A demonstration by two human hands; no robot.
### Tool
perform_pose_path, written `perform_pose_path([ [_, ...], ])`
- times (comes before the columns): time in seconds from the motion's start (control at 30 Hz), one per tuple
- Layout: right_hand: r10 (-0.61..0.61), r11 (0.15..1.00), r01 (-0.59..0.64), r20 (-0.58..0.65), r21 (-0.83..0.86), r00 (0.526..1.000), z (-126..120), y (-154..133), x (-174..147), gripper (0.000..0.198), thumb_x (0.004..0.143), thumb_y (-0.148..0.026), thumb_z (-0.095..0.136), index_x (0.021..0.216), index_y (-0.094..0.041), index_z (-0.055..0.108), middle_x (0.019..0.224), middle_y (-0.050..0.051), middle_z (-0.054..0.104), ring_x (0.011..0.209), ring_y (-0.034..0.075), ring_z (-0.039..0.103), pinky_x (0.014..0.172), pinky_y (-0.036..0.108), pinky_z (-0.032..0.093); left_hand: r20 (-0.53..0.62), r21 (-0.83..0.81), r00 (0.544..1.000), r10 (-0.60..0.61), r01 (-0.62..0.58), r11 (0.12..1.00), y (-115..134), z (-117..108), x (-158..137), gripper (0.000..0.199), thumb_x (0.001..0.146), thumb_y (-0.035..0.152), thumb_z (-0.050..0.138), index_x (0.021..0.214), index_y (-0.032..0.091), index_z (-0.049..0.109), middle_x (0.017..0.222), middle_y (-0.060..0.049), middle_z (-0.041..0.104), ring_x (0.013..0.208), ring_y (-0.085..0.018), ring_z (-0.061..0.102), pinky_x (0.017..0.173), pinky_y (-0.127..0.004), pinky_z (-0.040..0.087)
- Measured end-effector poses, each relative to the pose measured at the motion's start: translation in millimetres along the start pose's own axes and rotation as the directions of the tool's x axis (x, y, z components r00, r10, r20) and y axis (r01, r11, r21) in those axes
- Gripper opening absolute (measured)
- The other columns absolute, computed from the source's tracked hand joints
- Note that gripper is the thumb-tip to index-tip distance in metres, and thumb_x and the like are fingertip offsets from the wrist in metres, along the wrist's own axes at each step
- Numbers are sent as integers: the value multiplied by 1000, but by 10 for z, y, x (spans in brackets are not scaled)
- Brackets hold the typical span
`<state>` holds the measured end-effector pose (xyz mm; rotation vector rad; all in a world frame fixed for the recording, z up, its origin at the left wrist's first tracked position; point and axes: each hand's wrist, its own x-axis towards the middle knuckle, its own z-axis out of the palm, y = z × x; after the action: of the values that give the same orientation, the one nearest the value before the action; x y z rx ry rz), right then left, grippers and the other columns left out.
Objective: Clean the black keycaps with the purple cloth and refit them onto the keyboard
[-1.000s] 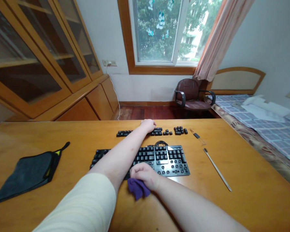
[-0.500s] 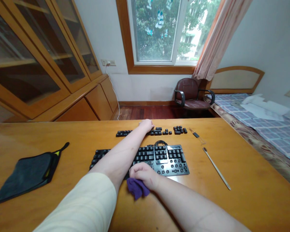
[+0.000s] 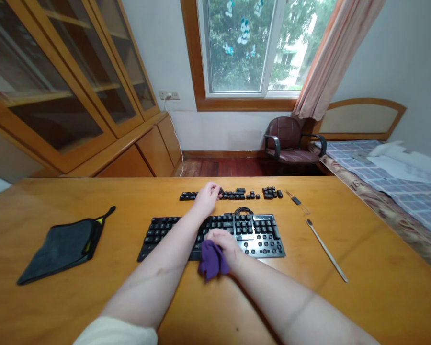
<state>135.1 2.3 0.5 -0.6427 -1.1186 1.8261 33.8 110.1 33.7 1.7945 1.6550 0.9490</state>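
Centrally, the left hand (image 3: 206, 198) pinches a small black keycap (image 3: 221, 190) directly beyond the right hand (image 3: 226, 244), which grips crumpled purple cloth (image 3: 212, 262).

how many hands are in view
2: the left hand, pinching what looks like a black keycap beyond the keyboard; the right hand, holding a purple cloth at its near edge.

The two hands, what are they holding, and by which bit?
The left hand pinches a small black plastic keycap, by which sides I can't tell. The right hand grips a crumpled purple cloth by its upper end.
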Motion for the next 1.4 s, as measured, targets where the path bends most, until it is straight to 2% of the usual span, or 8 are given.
perform_pose_path([
  [0.1,-149,984,122,-224,-129,963,-46,-96,-5,23,74,-34,56,57,-19,51,61,1,51,59,14,43,55,25,36,-84,-42,996,10,-13,999,-49,-183,-513,24,88,37,36,80,19,51,61,2,58,60,-14,58,57,-25,43],
  [0.2,-280,959,222,-464,-176,840,-94,-92,21,25,83,-41,49,69,-20,51,68,0,52,63,14,46,61,26,39,-70,-98,997,-9,2,995,-69,-278,-907,26,89,38,34,76,21,49,61,2,56,59,-14,56,60,-26,42],
  [0.27,-319,947,258,-500,-190,805,-105,-48,41,27,85,-44,46,77,-20,51,71,0,54,66,14,49,65,26,41,-43,-164,998,-36,29,986,-89,-280,-1048,24,88,39,37,79,21,50,63,2,58,61,-15,57,61,-26,43],
  [0.43,-261,965,222,-422,-139,868,-77,44,53,28,81,-47,53,87,-20,52,79,2,56,69,14,53,66,27,46,86,-304,996,-37,61,951,-201,-200,-1059,21,84,38,45,80,20,54,74,0,62,68,-15,59,63,-25,45],
  [0.7,-221,975,190,-441,-114,870,-70,29,88,26,71,-35,66,86,-20,51,72,-1,55,59,12,53,54,24,47,14,-391,998,-60,61,919,-240,-229,-1027,22,85,32,43,89,20,60,91,-4,64,79,-17,62,69,-28,50],
  [0.93,-200,974,153,-316,-166,928,-79,85,56,29,75,-33,63,101,-20,60,86,4,64,56,11,55,51,25,46,44,-365,999,-13,28,931,-143,-243,-1115,16,85,34,44,92,21,50,69,2,58,62,-13,57,58,-23,45],
  [1.23,-272,917,191,-200,-350,941,-130,15,58,24,67,-27,71,91,-22,71,94,5,62,75,15,57,57,25,48,22,-386,998,59,-46,921,-203,-231,-1102,11,85,31,45,85,21,45,75,1,54,67,-12,53,62,-23,42],
  [1.4,-186,949,101,-274,-298,944,-117,2,75,17,61,-27,74,76,-20,71,78,1,60,53,10,50,45,23,43,41,-495,998,40,-15,869,-220,-160,-1109,13,85,33,45,85,21,44,75,1,53,66,-12,53,62,-23,42],
])
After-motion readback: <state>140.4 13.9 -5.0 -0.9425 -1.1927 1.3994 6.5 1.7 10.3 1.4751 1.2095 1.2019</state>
